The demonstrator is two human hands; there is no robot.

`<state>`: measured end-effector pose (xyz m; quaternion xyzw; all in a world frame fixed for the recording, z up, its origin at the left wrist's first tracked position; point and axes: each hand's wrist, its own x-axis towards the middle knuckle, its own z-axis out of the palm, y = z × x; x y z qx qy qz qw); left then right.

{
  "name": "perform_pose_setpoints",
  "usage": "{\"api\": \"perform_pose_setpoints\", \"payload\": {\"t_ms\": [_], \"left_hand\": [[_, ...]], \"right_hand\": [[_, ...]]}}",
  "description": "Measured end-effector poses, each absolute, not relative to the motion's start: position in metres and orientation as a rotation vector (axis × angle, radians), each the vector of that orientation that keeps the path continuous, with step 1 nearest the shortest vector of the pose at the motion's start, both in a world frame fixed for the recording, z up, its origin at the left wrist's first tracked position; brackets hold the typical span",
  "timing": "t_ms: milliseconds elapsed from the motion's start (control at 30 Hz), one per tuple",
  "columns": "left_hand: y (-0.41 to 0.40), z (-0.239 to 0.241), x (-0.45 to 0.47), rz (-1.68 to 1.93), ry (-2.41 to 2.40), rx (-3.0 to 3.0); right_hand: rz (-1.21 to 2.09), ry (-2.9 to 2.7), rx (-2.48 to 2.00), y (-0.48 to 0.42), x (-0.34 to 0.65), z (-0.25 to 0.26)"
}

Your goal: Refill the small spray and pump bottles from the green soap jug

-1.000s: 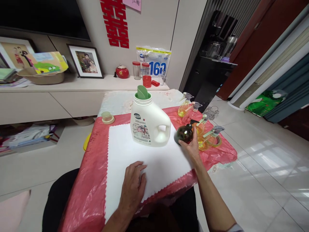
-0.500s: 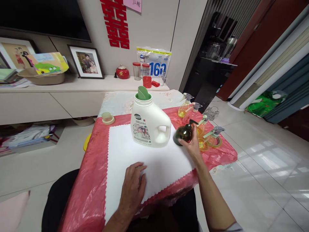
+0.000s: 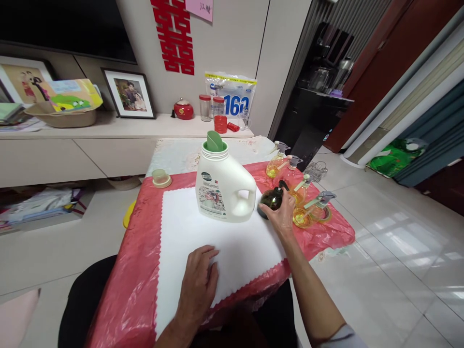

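Fingers [image 3: 286,194] of the right hand [image 3: 282,211]: clamped on the dark pump bottle [image 3: 270,199], with the thumb on its near left side and the others on its right, up by the black pump head [image 3: 283,185].

Dark pump bottle: inside the right hand's grasp, over the right part of the white scalloped mat [image 3: 232,263]; long axis running from base to pump head, leaning up and rightward in this wide view, much like the neighbouring bottles; true tilt, and contact with the mat, impossible to judge.

Nearer hand: right, in contact.

Left hand [image 3: 198,278]: well apart from the bottle, palm down on the near part of the mat, with the fingers loosely bent, the thumb spread from them, and nothing visible in the grasp.

White handled jug [image 3: 228,171]: upright on the mat, just left of the dark bottle, handle side facing it; touching or slightly apart, unclear.

Green pour spout [image 3: 214,141]: set in the jug's uncapped mouth.

Clear pump bottles [image 3: 301,218]: grouped right of the hand and beyond, on the red plastic cover [image 3: 130,261], some holding yellow liquid.

Translucent cap [image 3: 159,177]: on the red cover, beyond the mat's left corner, far from both hands.
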<state>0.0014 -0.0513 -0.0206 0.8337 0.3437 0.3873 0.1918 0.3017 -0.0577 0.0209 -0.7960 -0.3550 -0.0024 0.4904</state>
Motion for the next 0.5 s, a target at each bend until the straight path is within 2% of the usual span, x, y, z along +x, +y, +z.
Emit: {"api": "perform_pose_setpoints", "payload": {"t_ms": [233, 500], "left_hand": [[-0.051, -0.024, 0.001, 1.100, 0.956, 2.354], [-0.052, -0.021, 0.001, 1.098, 0.973, 2.330]], "right_hand": [[0.185, -1.057, -1.827, -0.070, 0.314, 0.021], [-0.020, -0.917, -1.940, -0.063, 0.303, 0.017]]}}
